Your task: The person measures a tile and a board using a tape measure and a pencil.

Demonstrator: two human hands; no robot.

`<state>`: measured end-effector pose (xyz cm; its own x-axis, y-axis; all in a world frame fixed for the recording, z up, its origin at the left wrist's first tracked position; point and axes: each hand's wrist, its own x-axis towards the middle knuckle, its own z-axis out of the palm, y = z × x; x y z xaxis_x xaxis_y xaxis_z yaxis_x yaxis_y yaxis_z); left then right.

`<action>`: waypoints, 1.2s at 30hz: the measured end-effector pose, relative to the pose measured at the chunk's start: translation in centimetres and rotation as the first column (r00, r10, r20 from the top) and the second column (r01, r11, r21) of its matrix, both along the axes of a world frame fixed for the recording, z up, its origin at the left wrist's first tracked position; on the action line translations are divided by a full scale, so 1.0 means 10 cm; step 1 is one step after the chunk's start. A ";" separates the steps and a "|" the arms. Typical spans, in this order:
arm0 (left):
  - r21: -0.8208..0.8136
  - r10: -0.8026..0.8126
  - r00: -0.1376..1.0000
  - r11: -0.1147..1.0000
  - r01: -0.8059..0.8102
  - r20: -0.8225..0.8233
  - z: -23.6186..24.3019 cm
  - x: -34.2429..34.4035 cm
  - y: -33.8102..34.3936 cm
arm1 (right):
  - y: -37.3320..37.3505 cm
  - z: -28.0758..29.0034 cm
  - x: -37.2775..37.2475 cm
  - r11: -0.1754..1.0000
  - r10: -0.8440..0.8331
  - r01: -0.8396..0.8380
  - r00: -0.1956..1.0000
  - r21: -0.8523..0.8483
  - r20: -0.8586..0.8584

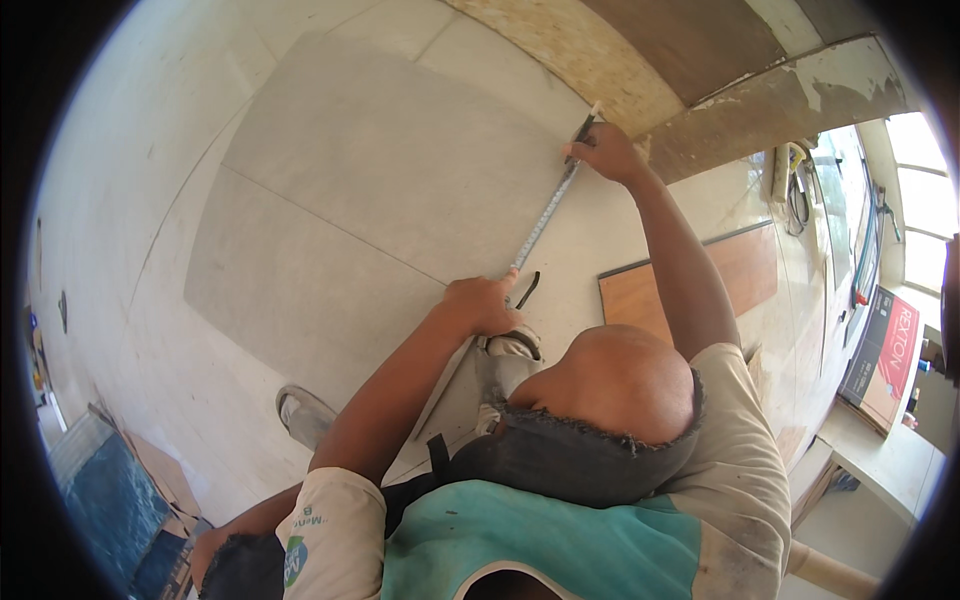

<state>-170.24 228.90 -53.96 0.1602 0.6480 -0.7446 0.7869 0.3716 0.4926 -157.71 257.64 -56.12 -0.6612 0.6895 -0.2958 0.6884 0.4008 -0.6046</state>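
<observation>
A silvery tape measure blade (pixel 545 222) stretches slantwise across a grey square-cornered panel (pixel 390 130) on the floor, near its right side. My left hand (pixel 485 303) is closed around the near end of the tape measure, low over the panel's edge; its case is mostly hidden by my fingers. A black strap (pixel 529 290) sticks out beside that hand. At the blade's far end, my right hand (pixel 606 152) pinches a dark pen-like stick with a pale tip (pixel 590 118), held against the tape. A thin straight line (pixel 330 220) crosses the panel.
A pale board with chipboard (pixel 570 45) and a worn plank (pixel 780 105) border the far right. An orange-brown panel (pixel 690 275) lies right of my arm. Boxes (pixel 880 360) stand at the right. My shoes (pixel 305 415) and bare knee (pixel 630 385) are close by.
</observation>
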 end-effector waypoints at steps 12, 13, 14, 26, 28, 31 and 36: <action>-0.044 -0.008 1.000 0.999 0.007 -0.017 0.02 0.03 0.04 | -0.05 0.11 0.32 0.984 -0.165 0.156 0.979 -0.082 -0.119; -0.060 -0.006 1.000 0.998 0.006 -0.007 0.04 0.04 0.06 | -0.05 0.10 0.31 0.986 -0.161 0.157 0.983 -0.059 -0.086; -0.061 -0.006 1.000 0.998 0.006 -0.007 0.05 0.04 0.07 | -0.06 0.09 0.31 0.987 -0.158 0.156 0.986 -0.037 -0.054; -0.055 0.003 1.000 0.999 -0.004 -0.018 0.03 0.01 0.02 | -0.13 0.11 -0.01 1.000 -0.008 0.010 0.997 -0.025 0.078; -0.045 -0.001 1.000 0.999 0.000 -0.013 0.03 0.03 0.03 | -0.10 0.01 0.05 1.000 0.006 -0.007 0.999 0.030 0.037; -0.024 0.003 1.000 1.000 -0.003 -0.028 0.04 0.03 0.02 | -0.10 -0.01 0.03 0.999 0.026 -0.028 0.997 0.035 0.066; -0.022 0.000 1.000 1.000 0.000 -0.025 0.02 0.03 0.01 | -0.10 0.01 0.00 0.997 0.056 -0.061 0.993 0.049 0.100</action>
<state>-169.96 229.04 -53.81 0.1416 0.6315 -0.7623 0.7986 0.3821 0.4649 -157.66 256.68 -55.98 -0.6705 0.6664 -0.3262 0.7178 0.4714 -0.5124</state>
